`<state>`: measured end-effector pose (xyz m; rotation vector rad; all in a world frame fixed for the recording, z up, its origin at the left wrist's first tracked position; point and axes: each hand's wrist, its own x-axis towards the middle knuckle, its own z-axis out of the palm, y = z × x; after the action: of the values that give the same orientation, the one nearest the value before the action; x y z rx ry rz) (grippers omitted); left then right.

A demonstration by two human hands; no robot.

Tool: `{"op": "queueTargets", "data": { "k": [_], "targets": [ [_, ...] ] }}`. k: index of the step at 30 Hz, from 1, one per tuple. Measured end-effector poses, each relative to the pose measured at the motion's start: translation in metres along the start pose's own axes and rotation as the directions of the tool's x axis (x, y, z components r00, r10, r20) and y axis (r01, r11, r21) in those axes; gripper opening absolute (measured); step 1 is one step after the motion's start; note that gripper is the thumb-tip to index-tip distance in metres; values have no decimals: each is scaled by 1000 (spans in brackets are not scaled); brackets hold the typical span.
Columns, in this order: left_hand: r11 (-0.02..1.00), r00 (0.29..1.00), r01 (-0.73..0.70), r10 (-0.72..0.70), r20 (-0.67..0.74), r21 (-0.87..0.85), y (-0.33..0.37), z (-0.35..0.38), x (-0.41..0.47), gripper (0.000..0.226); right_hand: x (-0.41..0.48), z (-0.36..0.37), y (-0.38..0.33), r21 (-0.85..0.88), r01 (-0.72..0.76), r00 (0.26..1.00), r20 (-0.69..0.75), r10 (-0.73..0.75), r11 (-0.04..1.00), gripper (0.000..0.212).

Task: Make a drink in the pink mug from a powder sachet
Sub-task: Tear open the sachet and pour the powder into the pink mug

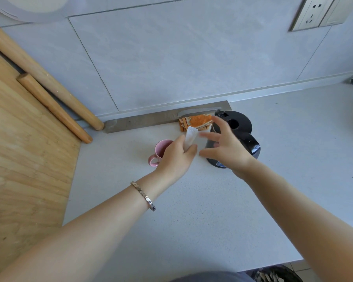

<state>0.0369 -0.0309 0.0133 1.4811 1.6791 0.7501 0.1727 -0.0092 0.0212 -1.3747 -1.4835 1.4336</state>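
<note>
The pink mug (160,151) stands upright on the white counter, its handle toward me, partly hidden behind my left hand. My left hand (176,157) grips a white powder sachet (190,137) that sticks up from between thumb and fingers, just right of the mug. My right hand (226,147) hovers to the right of the sachet with fingers spread, blurred, holding nothing. It is in front of a black electric kettle (238,129).
An orange cloth (198,121) lies behind the sachet against a metal strip (143,121) at the wall. A large wooden board (25,149) and two rolling pins (55,106) fill the left side. A wall socket (314,13) sits at the upper right. The counter edge (273,265) is near me.
</note>
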Motion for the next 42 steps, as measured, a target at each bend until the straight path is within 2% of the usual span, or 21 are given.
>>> {"op": "queueTargets", "data": {
  "k": [2, 4, 6, 8, 11, 15, 18, 21, 24, 27, 30, 32, 34, 37, 38, 39, 40, 42],
  "targets": [
    [1000, 1000, -1, 2, 11, -27, 0, -1, 0, 36, 0, 0, 3, -202, 90, 996, -9, -94, 975, 79],
    [999, 999, 1, 1, 49, -44, 0, -3, 0, 42, -1, -2, 2, -359, 264, 958, -7, -285, 895, 59],
    [996, 991, 28, -16, 131, -89, -1, -5, 0, 45, 0, -6, -2, -376, 344, 938, 92, -335, 860, 36],
    [992, 968, 68, -41, 247, -102, 0, -9, -1, 42, 2, -11, -6, -380, 352, 936, 159, -315, 855, 21],
    [992, 945, 65, -26, 326, -110, -2, -12, -5, 32, 5, -17, -11, -448, 425, 905, 214, -367, 786, 12],
    [985, 965, -156, 168, 199, -73, -9, -10, -6, 23, 7, -17, -23, -596, 460, 888, 310, -340, 659, 16],
    [984, 983, -133, 145, 109, -115, -7, -9, -5, 23, 8, -11, -29, -693, 431, 902, 320, -290, 578, 19],
    [982, 993, -110, 114, 23, -155, -4, -6, -3, 23, 8, -7, -32, -702, 366, 930, 247, -273, 611, 19],
    [987, 995, -95, 90, -43, -133, -6, -2, -2, 20, 7, -7, -32, -644, 302, 953, 179, -245, 703, 15],
    [979, 970, -201, 195, -144, -25, -10, 1, -3, 21, 5, -2, -30, -532, 213, 976, 69, -209, 820, 15],
    [938, 907, -333, 347, -240, 96, -11, 3, -4, 28, 5, 6, -29, -250, 50, 994, -82, -72, 967, 17],
    [917, 869, -370, 398, -294, 146, -13, 5, -1, 29, 5, 13, -27, -18, -78, 988, -136, 75, 997, 18],
    [898, 832, -386, 438, -340, 212, -15, 7, 1, 27, 6, 20, -27, 265, -220, 953, -147, 265, 939, 17],
    [895, 817, -363, 439, -373, 258, -20, 10, 1, 26, 8, 31, -25, 634, -398, 848, -20, 529, 663, 15],
    [894, 814, -358, 440, -381, 268, -20, 11, 0, 25, 8, 34, -25, 675, -425, 826, 16, 564, 603, 16],
    [898, 815, -352, 432, -386, 263, -22, 11, -1, 23, 9, 36, -22, 663, -426, 825, 5, 565, 616, 16],
    [911, 834, -337, 405, -375, 237, -22, 10, -2, 23, 11, 37, -18, 591, -406, 844, -50, 535, 697, 16],
    [949, 896, -267, 308, -319, 166, -23, 8, -1, 26, 10, 37, -11, 345, -318, 915, -132, 381, 883, 15]
  ]
}}
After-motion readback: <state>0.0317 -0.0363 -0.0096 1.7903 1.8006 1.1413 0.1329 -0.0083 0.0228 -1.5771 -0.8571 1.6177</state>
